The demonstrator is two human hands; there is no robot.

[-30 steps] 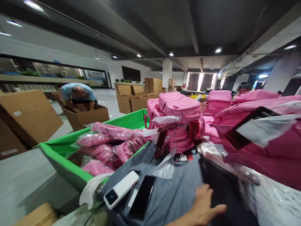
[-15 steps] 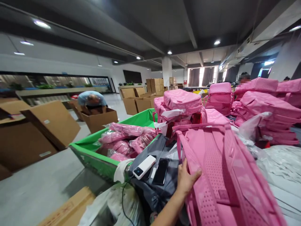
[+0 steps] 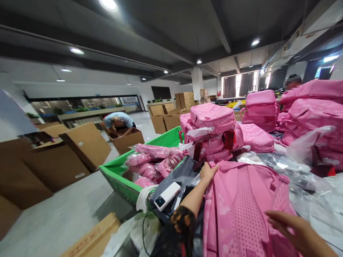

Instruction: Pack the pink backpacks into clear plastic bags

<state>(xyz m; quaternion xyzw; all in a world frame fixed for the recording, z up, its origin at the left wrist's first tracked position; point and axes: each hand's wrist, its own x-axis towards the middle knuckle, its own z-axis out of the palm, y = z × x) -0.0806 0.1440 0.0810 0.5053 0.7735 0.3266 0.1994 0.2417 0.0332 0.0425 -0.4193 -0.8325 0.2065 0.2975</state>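
Note:
A pink backpack [image 3: 245, 200] lies in front of me with its padded back panel and shoulder straps facing up. At its upper left corner, my left hand [image 3: 208, 173] grips the edge by the strap, its fingers partly hidden. My right hand [image 3: 296, 228] hovers over or lightly touches the right side of the pack, fingers stretched out and holding nothing. Left of the pack, a white power bank [image 3: 167, 196] with a cable rests on dark grey cloth [image 3: 171, 178]. A phone beside it is mostly hidden by my left forearm.
A green bin [image 3: 118, 182] holds several plastic-wrapped pink packs [image 3: 150, 166]. Stacked pink backpacks [image 3: 213, 117] stand behind mine, with clear plastic bags [image 3: 308, 185] to the right. Cardboard boxes [image 3: 85, 144] line the left floor, where a person [image 3: 119, 121] bends over one.
The backpack now lies flatter and lower. My left hand has moved up to its top corner, and my right hand has come into view at right. The view has shifted left.

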